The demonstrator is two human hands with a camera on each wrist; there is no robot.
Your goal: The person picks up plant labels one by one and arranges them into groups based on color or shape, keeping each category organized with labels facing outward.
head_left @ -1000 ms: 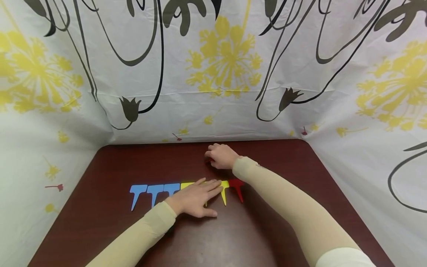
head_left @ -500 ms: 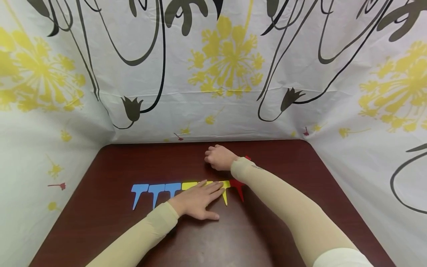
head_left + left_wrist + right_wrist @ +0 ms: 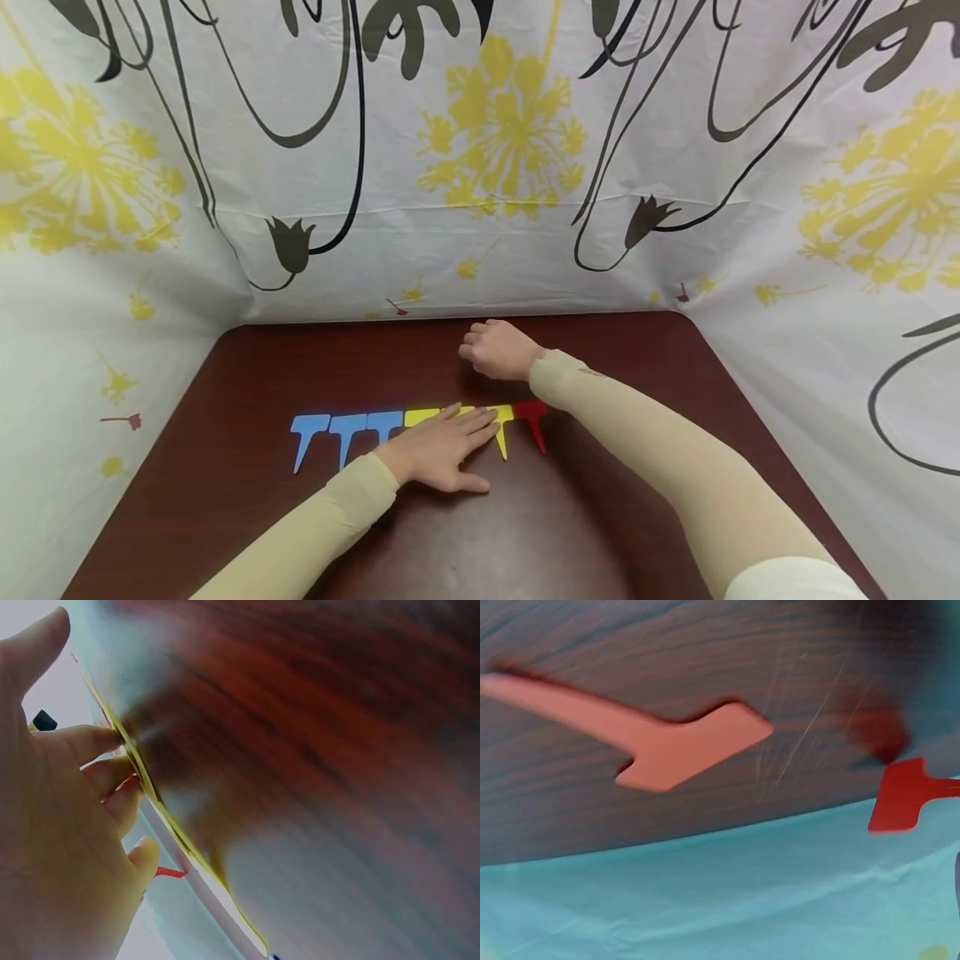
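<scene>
A row of T-shaped plant labels lies across the table: three blue labels [image 3: 347, 427], then yellow labels [image 3: 503, 429] and one red label [image 3: 532, 412] at the right end. My left hand [image 3: 438, 450] rests with straight, spread fingers over the yellow labels and partly covers them. Beyond the row, my right hand [image 3: 501, 350] is curled above the table. In the right wrist view a raised red plant label [image 3: 900, 796] has its stem running off the right edge, and its reflection shows on the wood. Another red label [image 3: 667, 746] lies flat near it.
The dark brown table [image 3: 247, 517] has rounded far corners. A white cloth [image 3: 480, 283] with a flower print hangs behind it and along both sides.
My left hand stays on the yellow labels. The right hand keeps nearly the same place; its forearm shifts slightly right, covering the loose red label glimpsed behind the wrist half a second ago.
</scene>
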